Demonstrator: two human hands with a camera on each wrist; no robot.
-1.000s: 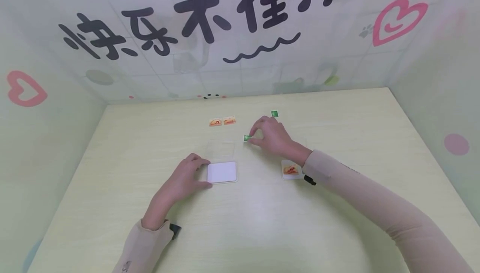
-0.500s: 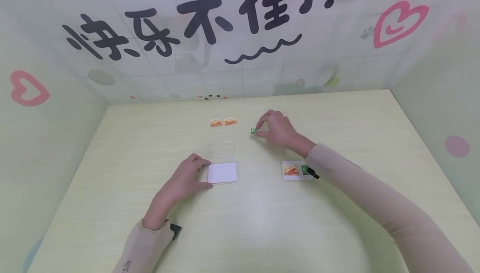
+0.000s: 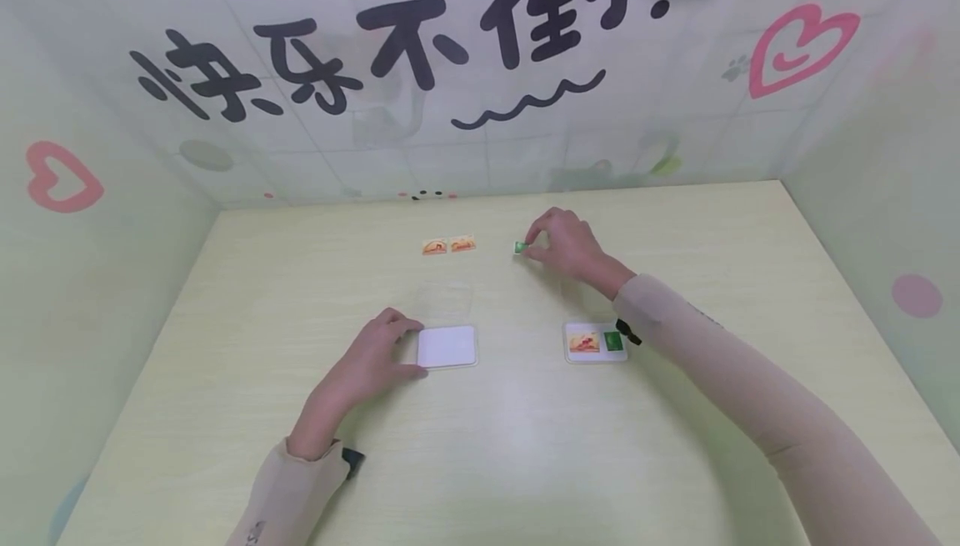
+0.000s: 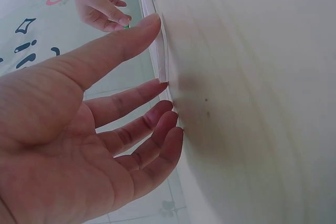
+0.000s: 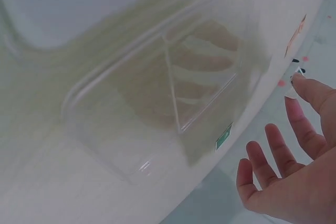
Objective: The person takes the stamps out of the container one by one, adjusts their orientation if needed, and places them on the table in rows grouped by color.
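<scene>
My right hand (image 3: 567, 247) pinches a small green picture card (image 3: 521, 247) between thumb and forefinger, over the far part of the table. My left hand (image 3: 371, 354) grips the left end of a white-based clear case (image 3: 448, 347), thumb at the near corner and forefinger at the far one. A second case (image 3: 597, 356) lies to the right, holding an orange picture card (image 3: 584, 343) and a green card (image 3: 613, 341) side by side. In the right wrist view another green card (image 5: 224, 137) lies beyond a clear lid (image 5: 84, 92); in the head view the right hand covers it.
Two orange picture cards (image 3: 449, 244) lie side by side toward the back of the table (image 3: 315, 262). A clear lid (image 3: 444, 300) lies just behind the left case. A printed wall covering (image 3: 420, 137) rises at the table's far edge.
My right hand has moved back and to the right with the green card. The green card in the right case has come out from behind the sleeve. My left hand stays in place.
</scene>
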